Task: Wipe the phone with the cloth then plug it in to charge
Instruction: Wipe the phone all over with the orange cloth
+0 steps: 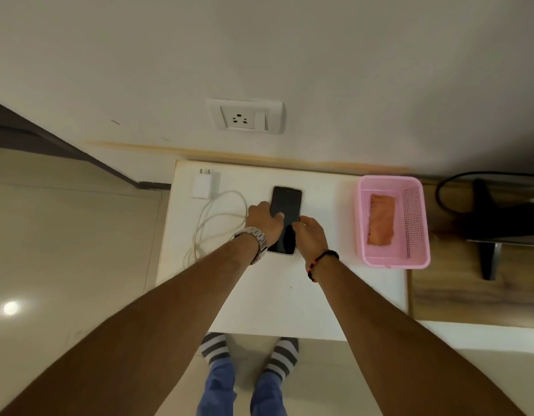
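We see a pale wall [289, 55], a shiny tan floor [64, 250], a white bench [289, 295] and a wood shelf [469, 289].

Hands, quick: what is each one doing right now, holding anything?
Left hand: closed on the left edge of the phone, thumb on the screen.
Right hand: closed on the phone's right edge; the phone looks flat on the table.

The left hand [264, 220] and its watch [253, 243] hide the phone's [286, 211] edge at 9 o'clock; the right hand [310, 235] covers its 4 o'clock side. Whether either hand grips is unclear.
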The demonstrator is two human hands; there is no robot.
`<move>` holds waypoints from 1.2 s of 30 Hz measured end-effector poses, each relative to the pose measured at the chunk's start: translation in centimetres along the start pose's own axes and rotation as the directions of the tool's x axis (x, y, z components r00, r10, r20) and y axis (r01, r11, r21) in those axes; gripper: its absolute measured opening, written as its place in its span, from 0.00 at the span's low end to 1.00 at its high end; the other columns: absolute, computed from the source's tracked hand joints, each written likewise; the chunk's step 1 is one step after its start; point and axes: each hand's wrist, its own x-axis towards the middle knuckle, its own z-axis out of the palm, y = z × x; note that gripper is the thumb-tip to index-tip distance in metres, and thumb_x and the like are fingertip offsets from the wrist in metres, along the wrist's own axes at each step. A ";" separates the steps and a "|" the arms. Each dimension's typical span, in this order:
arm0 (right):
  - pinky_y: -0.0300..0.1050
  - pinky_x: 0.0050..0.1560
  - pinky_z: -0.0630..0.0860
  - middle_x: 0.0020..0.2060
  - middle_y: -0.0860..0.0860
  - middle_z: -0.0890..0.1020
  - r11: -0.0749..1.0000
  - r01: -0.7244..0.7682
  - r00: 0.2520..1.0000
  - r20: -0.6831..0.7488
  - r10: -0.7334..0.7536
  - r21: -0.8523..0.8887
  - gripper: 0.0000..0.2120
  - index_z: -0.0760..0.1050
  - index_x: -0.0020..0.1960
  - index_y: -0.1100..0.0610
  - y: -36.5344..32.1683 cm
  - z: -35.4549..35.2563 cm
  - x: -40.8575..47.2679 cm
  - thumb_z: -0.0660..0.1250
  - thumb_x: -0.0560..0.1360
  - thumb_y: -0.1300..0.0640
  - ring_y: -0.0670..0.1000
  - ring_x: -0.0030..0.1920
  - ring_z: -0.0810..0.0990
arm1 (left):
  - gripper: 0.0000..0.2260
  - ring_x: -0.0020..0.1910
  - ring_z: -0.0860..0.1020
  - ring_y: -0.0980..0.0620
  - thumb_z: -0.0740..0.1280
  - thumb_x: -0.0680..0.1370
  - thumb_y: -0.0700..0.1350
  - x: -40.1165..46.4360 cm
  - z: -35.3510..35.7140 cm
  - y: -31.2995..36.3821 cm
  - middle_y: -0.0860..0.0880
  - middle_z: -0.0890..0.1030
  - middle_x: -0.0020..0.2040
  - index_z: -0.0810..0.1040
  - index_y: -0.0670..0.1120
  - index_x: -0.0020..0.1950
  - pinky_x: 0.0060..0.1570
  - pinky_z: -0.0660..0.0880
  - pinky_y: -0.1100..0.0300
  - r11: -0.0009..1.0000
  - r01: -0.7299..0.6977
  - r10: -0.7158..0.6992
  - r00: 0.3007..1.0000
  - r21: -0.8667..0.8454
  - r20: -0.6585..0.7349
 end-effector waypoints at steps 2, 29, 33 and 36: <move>0.50 0.42 0.73 0.40 0.62 0.76 1.000 0.016 1.000 -0.005 -0.016 0.012 0.06 0.71 0.42 0.63 -0.2 -0.2 -0.3 0.58 0.76 0.66 0.58 0.41 0.75 | 0.25 0.61 0.79 0.39 0.67 0.81 0.55 0.3 0.4 0.2 0.40 0.77 0.64 0.72 0.39 0.69 0.58 0.80 0.48 0.998 0.047 -0.047 0.999 -0.030 0.019; 0.46 0.58 0.79 0.37 0.44 0.83 0.930 0.187 0.845 -0.431 -0.316 -0.316 0.07 0.83 0.41 0.49 2.1 -15.2 5.3 0.71 0.76 0.58 0.47 0.40 0.80 | 0.38 0.54 0.80 0.37 0.56 0.79 0.66 -3.3 -0.3 0.3 0.37 0.78 0.61 0.69 0.38 0.76 0.57 0.77 0.40 0.448 0.401 0.199 0.827 -0.799 0.526; 0.50 0.42 0.85 0.31 0.58 0.85 0.910 0.412 0.885 -0.262 -0.386 0.052 0.07 0.84 0.44 0.58 -2.1 -15.0 -0.9 0.68 0.78 0.64 0.58 0.32 0.85 | 0.33 0.52 0.79 0.38 0.58 0.79 0.62 -5.1 -1.1 1.8 0.36 0.78 0.59 0.74 0.38 0.72 0.56 0.76 0.40 0.385 0.405 0.224 0.831 -0.829 0.510; 0.58 0.46 0.83 0.32 0.65 0.83 0.766 0.580 0.809 -0.082 -0.583 0.278 0.06 0.82 0.49 0.64 -6.0 -13.5 -7.5 0.67 0.78 0.69 0.67 0.34 0.83 | 0.28 0.49 0.80 0.38 0.59 0.78 0.61 -6.9 -1.6 3.5 0.37 0.81 0.55 0.82 0.40 0.63 0.53 0.78 0.39 0.361 0.389 0.228 0.844 -0.848 0.485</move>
